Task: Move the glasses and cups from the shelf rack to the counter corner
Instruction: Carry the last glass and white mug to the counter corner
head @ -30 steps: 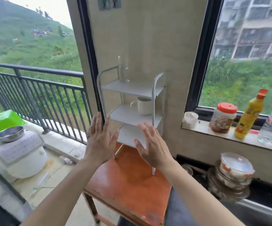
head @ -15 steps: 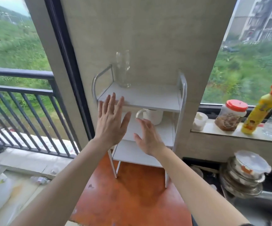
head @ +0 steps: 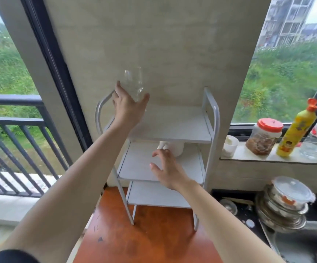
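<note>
A white three-tier shelf rack (head: 209, 118) stands on an orange-brown table against the wall. A clear drinking glass (head: 133, 82) is at the top tier's back left corner, and my left hand (head: 128, 105) is wrapped around its lower part. On the middle tier stands a white mug (head: 174, 148), mostly hidden under the top shelf. My right hand (head: 166, 168) hovers over the middle tier just in front of the mug's handle, fingers apart, holding nothing.
The orange-brown table (head: 150, 236) carries the rack. On the window sill to the right sit a small white cup (head: 229, 147), a red-lidded jar (head: 264, 135), a yellow bottle (head: 294, 133) and a clear bottle. Stacked dishes with a lidded glass bowl (head: 290, 194) lie lower right. A railing runs at left.
My left hand rose from in front of the rack to the glass and closed around it. My right hand reached into the middle tier toward the mug. The view moved closer.
</note>
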